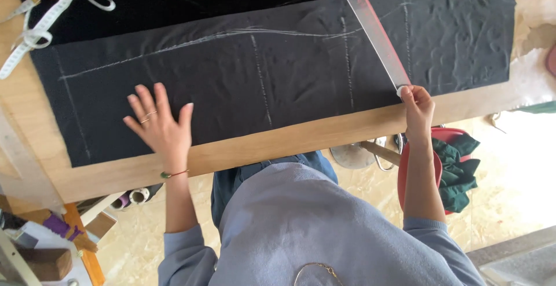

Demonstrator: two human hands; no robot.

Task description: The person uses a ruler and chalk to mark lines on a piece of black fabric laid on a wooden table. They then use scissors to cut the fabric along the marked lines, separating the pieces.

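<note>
Here, a long piece of dark fabric (278, 83) lies spread across the wooden table (301, 138), filling most of the upper half of the frame and marked with pale chalk lines, some curved and some straight. The left hand (161, 125), at lower left of the cloth, rests flat on it with fingers spread wide and nothing in its grasp; rings show on one finger and a thin cord bracelet with a green bead sits at the wrist. The right hand (417, 107), at the right centre of the frame near the table's front edge, is closed around the lower end of a long clear ruler (373, 28) with red markings, which slants up over the fabric toward the top centre. A white measuring tape (40, 28) lies looped at the upper left corner. Below the table edge on the right, a red stool (420, 164) holds crumpled green cloth (457, 170).
</note>
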